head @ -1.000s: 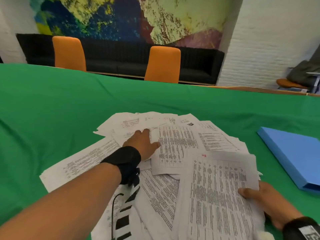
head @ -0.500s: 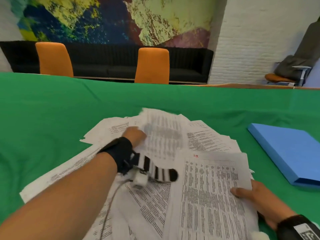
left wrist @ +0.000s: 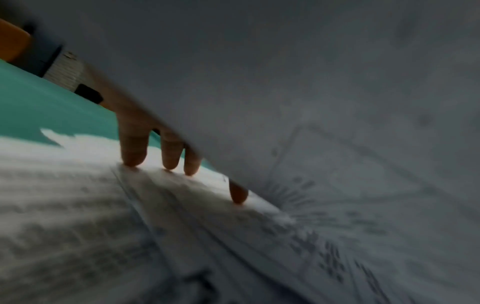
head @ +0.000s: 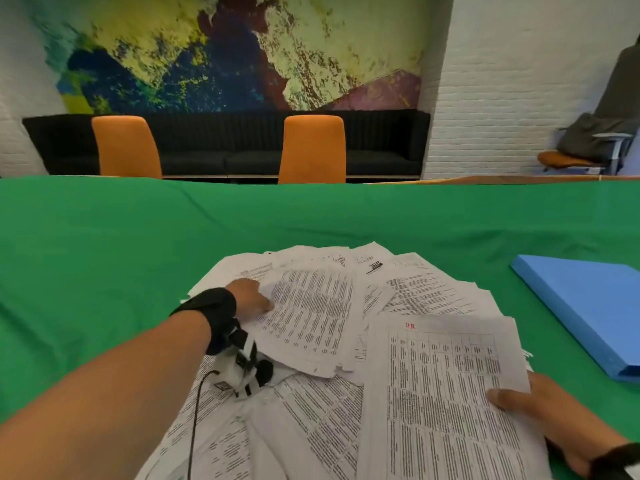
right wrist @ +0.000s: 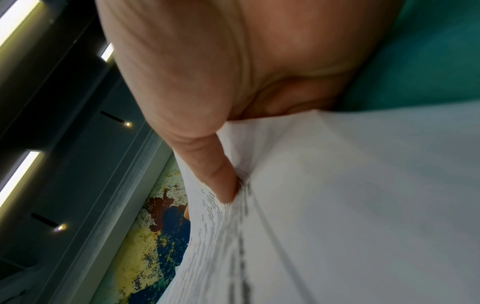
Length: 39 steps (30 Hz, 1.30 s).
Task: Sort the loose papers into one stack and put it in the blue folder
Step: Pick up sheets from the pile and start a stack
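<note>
1. Green cloth-covered worktop (head: 104, 271): one, carrying every item listed here.
2. Left hand (head: 247, 297): thumb on top of one lifted white printed sheet (head: 311, 313), fingers (left wrist: 133, 152) beneath it with tips touching the papers below; the sheet is pinched at its left edge.
3. Loose white printed papers (head: 304, 420): one fanned, overlapping spread at worktop centre; individual count cannot be told, well over ten. No squared stack yet.
4. White table-printed sheaf with a red mark at its top (head: 446, 393): one bundle, several sheets thick in the right wrist view, lying on the spread's right side.
5. Right hand (head: 550, 414): thumb over the sheaf's right edge, fingers under it, gripping.
6. Blue flat folder (head: 588, 306): one, closed, right of the papers and apart from them.
7. Handling note (judgement): carry the lifted sheet across onto the sheaf, matching corners; keep the sheaf's grip firm so nothing slides.
8. Orange chairs (head: 311, 147): two, beyond the worktop.
</note>
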{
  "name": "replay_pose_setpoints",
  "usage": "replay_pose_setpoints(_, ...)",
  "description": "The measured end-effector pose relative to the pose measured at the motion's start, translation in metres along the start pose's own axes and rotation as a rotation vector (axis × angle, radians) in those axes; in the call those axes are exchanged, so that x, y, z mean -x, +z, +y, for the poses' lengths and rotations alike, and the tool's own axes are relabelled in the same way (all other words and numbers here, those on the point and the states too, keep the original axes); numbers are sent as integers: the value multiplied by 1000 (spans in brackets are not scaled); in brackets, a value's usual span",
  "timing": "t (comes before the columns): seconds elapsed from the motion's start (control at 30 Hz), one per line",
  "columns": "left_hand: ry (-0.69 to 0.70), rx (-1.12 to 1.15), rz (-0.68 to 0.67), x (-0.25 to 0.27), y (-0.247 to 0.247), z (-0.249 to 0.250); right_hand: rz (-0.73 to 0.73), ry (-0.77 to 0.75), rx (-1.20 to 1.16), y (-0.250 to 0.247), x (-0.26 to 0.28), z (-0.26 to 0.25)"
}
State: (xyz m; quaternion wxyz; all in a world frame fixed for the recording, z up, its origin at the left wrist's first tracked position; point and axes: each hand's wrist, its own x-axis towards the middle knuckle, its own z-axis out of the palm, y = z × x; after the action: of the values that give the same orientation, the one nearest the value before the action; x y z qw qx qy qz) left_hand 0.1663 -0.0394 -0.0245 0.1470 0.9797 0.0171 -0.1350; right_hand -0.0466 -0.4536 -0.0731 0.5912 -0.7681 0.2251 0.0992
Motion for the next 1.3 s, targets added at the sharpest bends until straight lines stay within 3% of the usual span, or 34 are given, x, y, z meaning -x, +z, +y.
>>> replay_pose_setpoints(0.1, 19, 28, -30, -9, 13, 15, 0, 2, -1, -2, -3, 2)
replay_pose_setpoints(0.27, 19, 151, 60, -13, 13, 27, 12, -10, -2, -2, -4, 2)
replay_pose_setpoints(0.4, 63, 253, 78, 10, -5, 20, -10, 6, -36, -3, 1, 0)
replay_pose_setpoints(0.53, 57, 449, 133, 52, -21, -8, -34, -31, -215, -17, 9, -18)
replay_pose_setpoints(0.63, 25, 754, 100, 83, -15, -29, 4, -142, -386, -16, 14, -46)
replay_pose_setpoints(0.7, 11, 1025, 37, 105, -3, -42, -50, -187, -470, 1, 18, -62)
replay_pose_setpoints(0.83, -16, 1326, -122, 141, 37, -54, -176, -129, -442, 50, 15, -56)
replay_pose_setpoints(0.93, -33, 1410, -185, 158, 54, -61, -255, -46, -354, 84, 16, -41)
replay_pose_setpoints(1.0, -65, 1429, -154, 166, 58, -72, -294, -38, -265, 103, 17, -36)
replay_pose_setpoints(1.13, -102, 1342, -148, 162, 66, -79, -275, -40, -245, 97, 16, -30)
replay_pose_setpoints(1.3, -101, 1428, -178, 162, 69, -85, -286, -57, -244, 97, 15, -27)
